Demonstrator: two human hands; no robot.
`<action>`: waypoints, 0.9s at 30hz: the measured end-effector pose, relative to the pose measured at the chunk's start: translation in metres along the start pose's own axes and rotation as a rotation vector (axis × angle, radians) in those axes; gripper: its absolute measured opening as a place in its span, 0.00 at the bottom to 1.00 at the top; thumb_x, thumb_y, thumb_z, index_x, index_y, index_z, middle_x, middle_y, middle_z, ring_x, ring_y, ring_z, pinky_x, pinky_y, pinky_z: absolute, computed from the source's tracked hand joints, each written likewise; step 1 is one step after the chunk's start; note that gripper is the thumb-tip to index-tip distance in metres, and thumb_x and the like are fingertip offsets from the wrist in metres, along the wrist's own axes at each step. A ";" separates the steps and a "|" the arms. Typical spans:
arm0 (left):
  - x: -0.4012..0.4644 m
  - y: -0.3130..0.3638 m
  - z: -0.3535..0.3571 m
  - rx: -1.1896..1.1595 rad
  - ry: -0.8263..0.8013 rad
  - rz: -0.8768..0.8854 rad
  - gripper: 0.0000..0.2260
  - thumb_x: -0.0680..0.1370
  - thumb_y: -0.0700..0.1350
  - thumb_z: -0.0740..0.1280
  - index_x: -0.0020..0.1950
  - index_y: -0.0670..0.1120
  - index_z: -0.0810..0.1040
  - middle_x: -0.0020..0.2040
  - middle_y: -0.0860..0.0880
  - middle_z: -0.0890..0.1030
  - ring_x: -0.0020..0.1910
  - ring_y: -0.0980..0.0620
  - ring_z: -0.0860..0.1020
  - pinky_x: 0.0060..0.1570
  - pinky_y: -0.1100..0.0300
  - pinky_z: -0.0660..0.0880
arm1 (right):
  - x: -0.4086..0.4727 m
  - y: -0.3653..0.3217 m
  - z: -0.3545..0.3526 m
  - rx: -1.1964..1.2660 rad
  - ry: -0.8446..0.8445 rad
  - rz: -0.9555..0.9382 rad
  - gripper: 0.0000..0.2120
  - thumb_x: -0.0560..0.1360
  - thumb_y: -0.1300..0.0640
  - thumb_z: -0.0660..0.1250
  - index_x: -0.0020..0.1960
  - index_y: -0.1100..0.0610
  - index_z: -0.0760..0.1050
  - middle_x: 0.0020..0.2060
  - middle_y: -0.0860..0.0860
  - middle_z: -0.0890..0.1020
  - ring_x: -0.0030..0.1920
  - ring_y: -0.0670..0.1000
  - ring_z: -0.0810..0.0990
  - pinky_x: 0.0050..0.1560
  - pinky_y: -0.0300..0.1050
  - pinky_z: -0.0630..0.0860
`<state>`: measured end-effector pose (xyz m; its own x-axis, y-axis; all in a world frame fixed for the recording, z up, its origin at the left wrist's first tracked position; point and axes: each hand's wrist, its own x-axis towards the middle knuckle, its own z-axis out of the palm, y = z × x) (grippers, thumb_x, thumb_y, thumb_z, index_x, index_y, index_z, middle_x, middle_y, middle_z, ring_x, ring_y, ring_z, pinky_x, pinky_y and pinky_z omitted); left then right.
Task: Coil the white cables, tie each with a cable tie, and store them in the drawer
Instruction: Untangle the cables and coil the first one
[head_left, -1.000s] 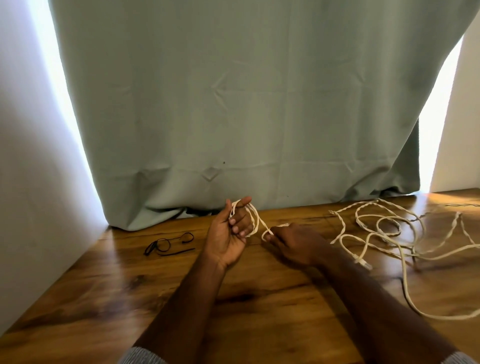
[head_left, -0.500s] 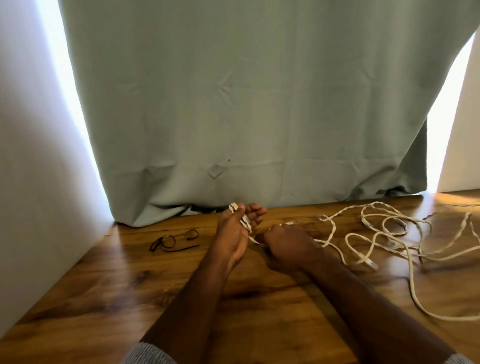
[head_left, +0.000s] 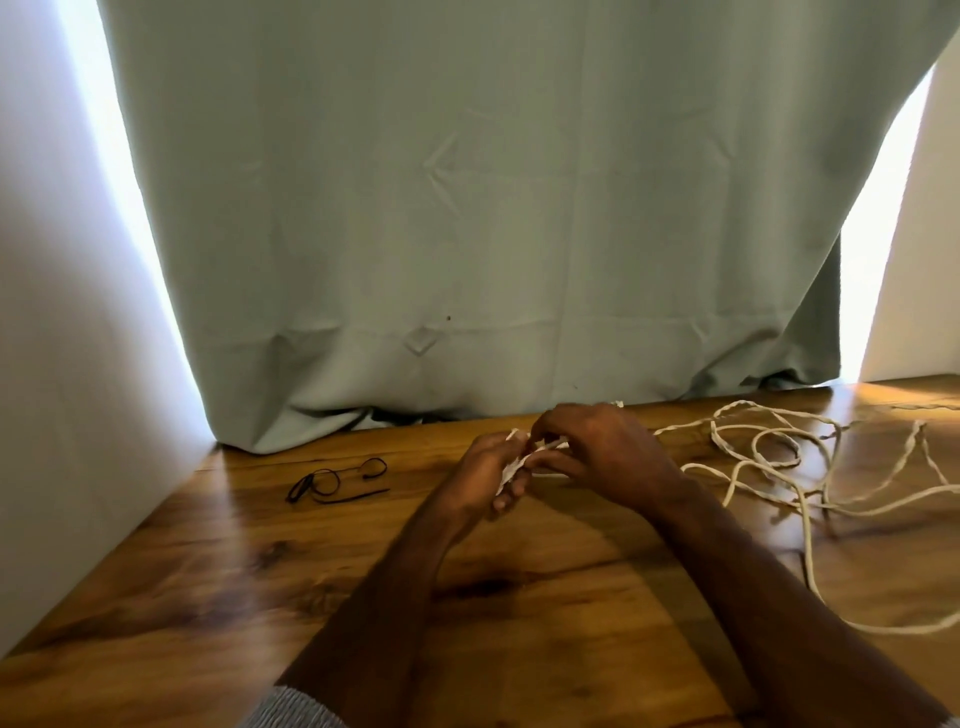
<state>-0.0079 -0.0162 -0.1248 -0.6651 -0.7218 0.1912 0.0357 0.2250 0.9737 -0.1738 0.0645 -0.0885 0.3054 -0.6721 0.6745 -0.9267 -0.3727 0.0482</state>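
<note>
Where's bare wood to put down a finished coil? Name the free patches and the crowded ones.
Free: the table between the two forearms, and the near-left wood between the wall and the left arm, in front of the black cable ties. Crowded: the right side, where the loose white cable sprawls, and the middle, where both hands grip cable.

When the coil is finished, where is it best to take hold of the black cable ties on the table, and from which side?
Probably pinch the straight tail of the black cable ties, coming from above and from the right. The tail lies flat on the wooden table and sticks out free toward the left hand, while the loops tangle together. The left hand is nearer; both it and the right hand now hold the white cable.
</note>
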 end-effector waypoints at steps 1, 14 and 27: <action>-0.001 0.001 -0.001 -0.058 -0.063 -0.054 0.23 0.83 0.59 0.54 0.42 0.45 0.77 0.27 0.48 0.69 0.21 0.53 0.60 0.27 0.57 0.53 | -0.001 0.000 -0.001 0.040 -0.001 0.020 0.14 0.75 0.44 0.71 0.56 0.51 0.80 0.50 0.46 0.84 0.40 0.41 0.78 0.39 0.32 0.69; -0.007 0.011 0.009 -0.468 -0.184 0.006 0.17 0.78 0.55 0.69 0.38 0.43 0.73 0.21 0.54 0.62 0.16 0.58 0.59 0.22 0.64 0.55 | 0.001 -0.012 0.017 0.687 0.149 0.288 0.10 0.82 0.56 0.64 0.44 0.55 0.81 0.34 0.45 0.83 0.36 0.44 0.82 0.38 0.37 0.75; 0.001 0.013 0.020 -0.482 0.024 -0.030 0.23 0.78 0.63 0.60 0.31 0.48 0.69 0.21 0.52 0.62 0.16 0.57 0.57 0.23 0.64 0.52 | 0.007 -0.007 0.024 0.916 0.218 0.340 0.15 0.82 0.55 0.63 0.41 0.62 0.80 0.31 0.57 0.80 0.31 0.51 0.77 0.34 0.43 0.73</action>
<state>-0.0230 -0.0010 -0.1147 -0.6536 -0.7398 0.1594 0.3622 -0.1208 0.9242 -0.1599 0.0473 -0.1017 -0.0762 -0.7372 0.6714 -0.4033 -0.5930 -0.6969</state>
